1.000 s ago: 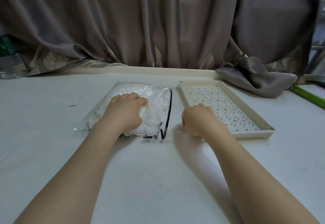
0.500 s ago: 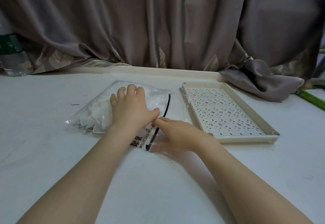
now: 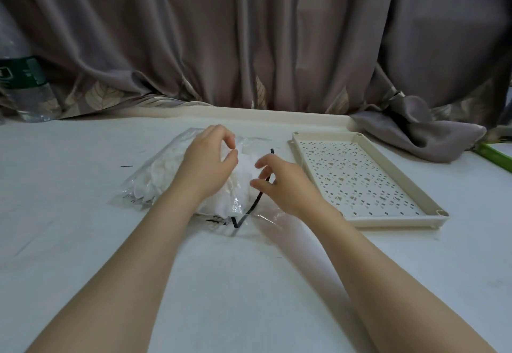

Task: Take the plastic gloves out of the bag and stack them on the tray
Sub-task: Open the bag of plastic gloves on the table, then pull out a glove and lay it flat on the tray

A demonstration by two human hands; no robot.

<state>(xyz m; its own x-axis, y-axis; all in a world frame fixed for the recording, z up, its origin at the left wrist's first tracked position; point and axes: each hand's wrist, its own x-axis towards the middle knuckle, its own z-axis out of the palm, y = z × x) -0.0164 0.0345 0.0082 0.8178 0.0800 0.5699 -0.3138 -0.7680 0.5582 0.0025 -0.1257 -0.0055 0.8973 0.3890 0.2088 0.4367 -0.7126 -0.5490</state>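
Note:
A clear bag (image 3: 155, 183) stuffed with white plastic gloves lies on the white table, its mouth with a black strip (image 3: 250, 206) facing right. My left hand (image 3: 207, 164) is over the bag's middle, thumb and forefinger pinching up the clear film. Just right of it, my right hand (image 3: 288, 186) hovers over the black strip, fingers loosely curved, thumb and forefinger apart with nothing visible between them. The cream perforated tray (image 3: 388, 221) sits to the right of the bag, its floor bare.
A grey curtain (image 3: 249, 34) hangs behind the table, and a fold of it (image 3: 415, 134) lies on the table beyond the tray. A plastic bottle (image 3: 25, 89) stands at the far left. A green-edged object (image 3: 496, 156) lies at the right edge.
My left hand went from lying flat on the bag to pinching its film. My right hand lifted off the table by the strip's near end and moved up to the strip's middle.

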